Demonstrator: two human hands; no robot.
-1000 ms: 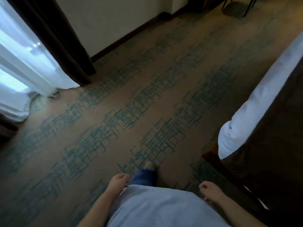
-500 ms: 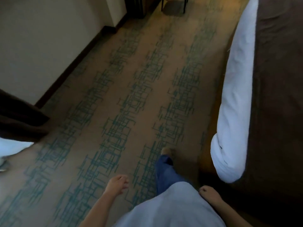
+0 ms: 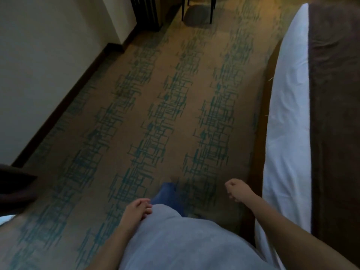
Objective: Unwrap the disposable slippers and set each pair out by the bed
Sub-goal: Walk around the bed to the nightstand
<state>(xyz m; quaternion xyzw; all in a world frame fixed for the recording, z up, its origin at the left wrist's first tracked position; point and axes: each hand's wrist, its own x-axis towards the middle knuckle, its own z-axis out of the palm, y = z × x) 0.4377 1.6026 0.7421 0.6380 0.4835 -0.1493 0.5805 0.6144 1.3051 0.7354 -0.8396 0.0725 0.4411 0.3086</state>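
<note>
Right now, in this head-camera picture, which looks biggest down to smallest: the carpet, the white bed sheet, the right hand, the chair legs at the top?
1. carpet, filling most of the view
2. white bed sheet
3. right hand and chair legs: look alike in size; the hand is much nearer the camera, so I won't rank them.

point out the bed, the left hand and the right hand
bed [image 3: 288,121], head view, white sheet along its side
left hand [image 3: 137,210], head view, back of hand
right hand [image 3: 237,190], head view, back of loose fist
</note>
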